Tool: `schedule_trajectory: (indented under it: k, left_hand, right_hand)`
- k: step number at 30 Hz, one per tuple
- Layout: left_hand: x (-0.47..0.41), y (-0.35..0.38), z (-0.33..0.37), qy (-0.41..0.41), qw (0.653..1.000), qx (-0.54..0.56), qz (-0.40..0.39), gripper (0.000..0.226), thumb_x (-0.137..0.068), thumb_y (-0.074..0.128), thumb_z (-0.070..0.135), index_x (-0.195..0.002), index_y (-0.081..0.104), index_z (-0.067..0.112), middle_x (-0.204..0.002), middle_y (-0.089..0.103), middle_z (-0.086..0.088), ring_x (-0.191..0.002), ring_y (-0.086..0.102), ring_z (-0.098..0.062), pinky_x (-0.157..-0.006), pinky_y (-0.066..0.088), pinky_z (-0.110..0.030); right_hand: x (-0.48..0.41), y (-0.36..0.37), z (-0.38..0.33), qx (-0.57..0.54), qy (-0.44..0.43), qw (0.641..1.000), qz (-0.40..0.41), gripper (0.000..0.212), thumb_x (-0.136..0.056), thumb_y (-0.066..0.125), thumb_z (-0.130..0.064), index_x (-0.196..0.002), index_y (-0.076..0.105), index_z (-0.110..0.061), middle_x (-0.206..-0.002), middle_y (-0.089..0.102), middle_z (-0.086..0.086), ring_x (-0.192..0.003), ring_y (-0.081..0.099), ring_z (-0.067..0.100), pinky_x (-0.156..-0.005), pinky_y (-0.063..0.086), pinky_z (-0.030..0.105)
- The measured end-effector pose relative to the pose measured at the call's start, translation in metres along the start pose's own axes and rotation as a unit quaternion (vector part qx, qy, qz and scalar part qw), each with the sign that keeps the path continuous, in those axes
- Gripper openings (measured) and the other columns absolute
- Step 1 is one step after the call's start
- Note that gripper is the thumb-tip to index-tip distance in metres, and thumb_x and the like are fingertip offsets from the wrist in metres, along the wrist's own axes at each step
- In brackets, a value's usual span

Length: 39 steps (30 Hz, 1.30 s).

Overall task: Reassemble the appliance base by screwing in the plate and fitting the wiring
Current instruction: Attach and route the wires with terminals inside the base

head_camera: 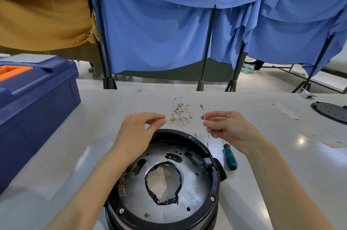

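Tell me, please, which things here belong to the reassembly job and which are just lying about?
For the job: base, metal plate, pile of wires, wire in the right hand, screwdriver.
Lying about: blue toolbox, black disc, paper scrap.

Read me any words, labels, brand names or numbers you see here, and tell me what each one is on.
No text here is legible.
Round stamped mark on the metal plate of the appliance base: too small and blurred to read.
Toolbox and screwdriver: no lettering visible.
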<state>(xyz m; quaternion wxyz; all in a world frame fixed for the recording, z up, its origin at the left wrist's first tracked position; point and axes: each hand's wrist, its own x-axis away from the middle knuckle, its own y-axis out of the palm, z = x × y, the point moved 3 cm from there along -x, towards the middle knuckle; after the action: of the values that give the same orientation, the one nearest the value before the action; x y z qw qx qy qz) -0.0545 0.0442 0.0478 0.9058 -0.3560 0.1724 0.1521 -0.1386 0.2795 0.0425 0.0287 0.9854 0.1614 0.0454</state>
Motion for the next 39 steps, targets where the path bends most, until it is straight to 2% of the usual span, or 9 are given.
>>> schedule_trajectory:
  k: [2,5,12,20,24,27,30,34,39]
  left_hand:
    - [0.001,0.005,0.016,-0.006,0.994,0.105,-0.023,0.013,-0.086,0.071,0.028,-0.098,0.076,0.028,-0.087,0.074,0.018,-0.084,0.067,0.004,-0.08,0.049,-0.011]
    - [0.001,0.011,0.034,-0.014,0.978,0.206,-0.03,0.016,-0.082,0.076,0.026,-0.097,0.077,0.025,-0.084,0.076,0.011,-0.083,0.071,-0.003,-0.083,0.055,-0.021]
    - [0.004,0.012,0.045,-0.007,0.962,0.273,0.01,0.011,-0.084,0.074,0.021,-0.085,0.076,0.032,-0.082,0.075,0.014,-0.083,0.069,-0.001,-0.085,0.054,-0.027]
    - [0.002,0.014,0.043,-0.021,0.971,0.237,0.017,0.007,-0.091,0.065,0.02,-0.085,0.068,0.022,-0.081,0.073,0.011,-0.083,0.067,-0.003,-0.081,0.054,-0.03]
    - [0.008,0.014,0.042,-0.008,0.978,0.206,-0.013,0.006,-0.096,0.058,0.017,-0.09,0.061,0.017,-0.068,0.065,0.005,-0.063,0.062,-0.006,-0.069,0.052,-0.026]
    - [0.02,0.026,0.04,-0.009,0.978,0.148,-0.144,0.009,-0.096,0.057,0.017,-0.087,0.059,0.014,-0.066,0.058,0.001,-0.045,0.054,-0.015,-0.054,0.048,-0.028]
    - [0.035,0.043,0.037,0.013,0.969,0.061,-0.241,0.012,-0.094,0.058,0.02,-0.083,0.06,0.016,-0.057,0.057,0.008,-0.036,0.049,-0.013,-0.043,0.038,-0.019]
    - [0.042,0.057,0.033,0.019,0.963,-0.003,-0.267,0.013,-0.094,0.058,0.026,-0.081,0.059,0.025,-0.049,0.056,0.01,-0.037,0.052,-0.006,-0.051,0.044,-0.02]
    - [0.045,0.061,0.033,0.03,0.969,-0.032,-0.245,0.01,-0.095,0.056,0.03,-0.086,0.06,0.026,-0.045,0.052,0.016,-0.049,0.051,0.005,-0.064,0.046,-0.028]
  right_hand:
    - [0.006,0.014,-0.006,-0.021,-0.009,0.998,-0.056,0.016,-0.077,0.066,0.016,-0.086,0.071,0.004,-0.076,0.068,0.013,-0.057,0.057,0.019,-0.049,0.046,0.024]
    - [0.015,0.037,-0.009,-0.029,-0.009,0.991,-0.132,0.014,-0.071,0.068,0.01,-0.083,0.069,0.001,-0.072,0.062,0.015,-0.056,0.056,0.018,-0.05,0.047,0.024]
    - [0.022,0.061,-0.008,-0.051,-0.033,0.979,-0.197,0.012,-0.076,0.062,0.012,-0.075,0.064,0.0,-0.071,0.058,0.014,-0.057,0.054,0.021,-0.05,0.045,0.024]
    - [0.019,0.058,-0.003,-0.048,-0.023,0.98,-0.191,0.019,-0.076,0.069,-0.003,-0.092,0.069,0.007,-0.079,0.067,0.02,-0.065,0.064,0.025,-0.063,0.055,0.027]
    - [0.012,0.042,-0.007,0.023,-0.092,0.994,-0.063,0.015,-0.088,0.067,-0.009,-0.091,0.071,0.005,-0.077,0.07,0.016,-0.068,0.065,0.021,-0.061,0.054,0.025]
    - [0.009,0.034,0.0,0.133,-0.142,0.98,0.042,0.013,-0.093,0.064,-0.014,-0.089,0.075,-0.008,-0.08,0.076,0.004,-0.075,0.067,0.009,-0.066,0.05,0.019]
    - [0.01,0.038,0.016,0.149,-0.115,0.982,0.019,0.011,-0.091,0.067,-0.02,-0.095,0.076,-0.015,-0.092,0.077,-0.003,-0.084,0.067,-0.001,-0.072,0.049,0.011]
    - [0.009,0.044,0.034,0.14,-0.071,0.987,-0.019,0.016,-0.092,0.066,-0.019,-0.105,0.075,-0.018,-0.099,0.076,-0.002,-0.094,0.071,0.01,-0.084,0.055,0.021]
    - [0.012,0.048,0.035,0.1,-0.037,0.993,-0.051,0.019,-0.096,0.059,-0.017,-0.095,0.077,-0.015,-0.089,0.077,0.002,-0.079,0.071,0.009,-0.067,0.052,0.016]
